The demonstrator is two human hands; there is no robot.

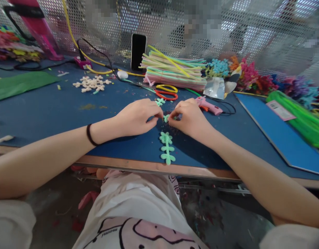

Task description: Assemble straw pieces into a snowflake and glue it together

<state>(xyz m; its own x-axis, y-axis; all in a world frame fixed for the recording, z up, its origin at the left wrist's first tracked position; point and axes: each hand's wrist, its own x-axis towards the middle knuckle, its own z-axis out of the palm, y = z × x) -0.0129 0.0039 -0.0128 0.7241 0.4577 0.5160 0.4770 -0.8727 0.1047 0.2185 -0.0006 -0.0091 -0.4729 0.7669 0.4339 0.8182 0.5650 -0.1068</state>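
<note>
Both my hands rest on the blue table mat (45, 110), fingertips meeting over a mint-green pipe-cleaner shape. My left hand (135, 117) is closed in a pinch on the green piece (166, 118) from the left. My right hand (191, 117) pinches the same piece from the right. A finished green looped stem (167, 148) lies just below the hands, near the table's front edge. Another small green looped bit (160, 101) sticks out above my left hand.
A pink glue gun (210, 106) lies right of my right hand, red and yellow scissors (166, 92) behind. A bundle of pastel pipe cleaners (175, 72), a phone (138, 52), white snowflake shapes (91, 83), green sheet (19, 84), blue board (278, 138), green pipe-cleaner pack (302, 121).
</note>
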